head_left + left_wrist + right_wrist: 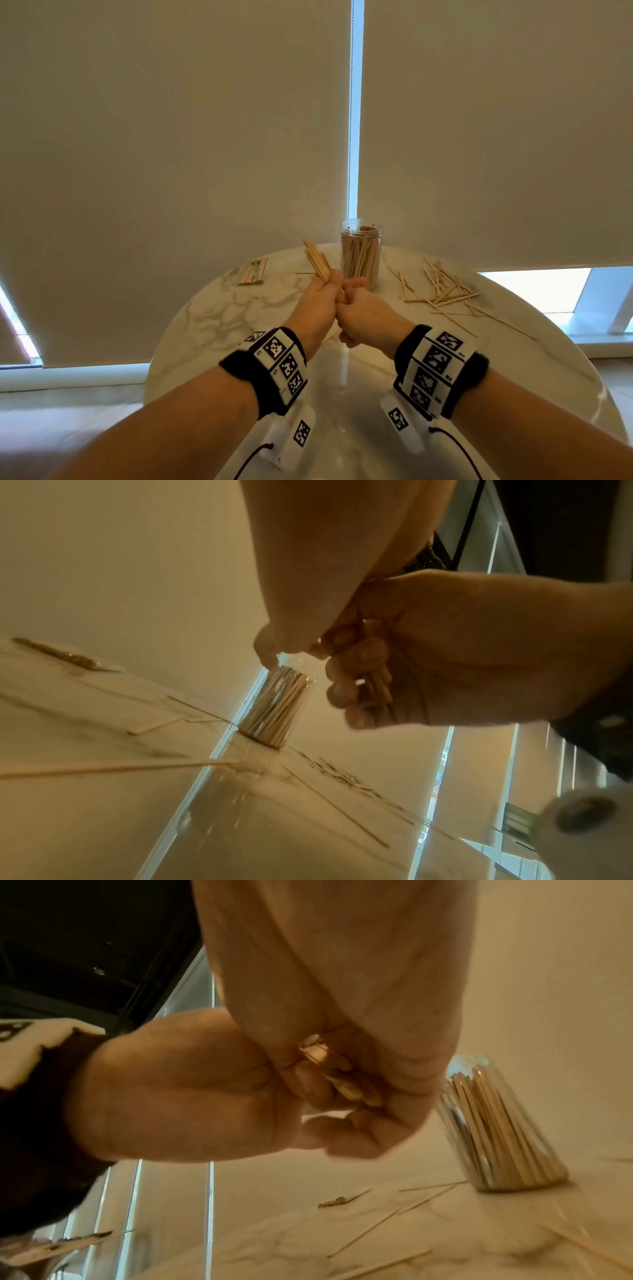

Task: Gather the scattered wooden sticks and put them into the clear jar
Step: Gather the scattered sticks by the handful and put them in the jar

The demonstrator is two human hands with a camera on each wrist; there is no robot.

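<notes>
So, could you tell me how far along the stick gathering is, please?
Done: the clear jar already stands packed with sticks. In hand: both the left hand and right hand grip a bundle. Left: the scattered pile right of the jar.

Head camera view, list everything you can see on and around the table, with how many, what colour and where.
table: one, round, white marble with grey veins, under everything.
clear jar: one, transparent, upright at the far middle of the table, already holding many tan sticks.
loose sticks: too many to count, pale wood, scattered to the right of the jar.
wrapped packet of sticks: one, tan with a green mark, far left of the table.
bundle of sticks: one handful, pale wood, held above the table just left of the jar.
roller blinds: two, beige, behind the table.
wrist bands: two, black with black-and-white markers.
left hand: grips the bundle.
right hand: closed round the bundle's lower end.
</notes>
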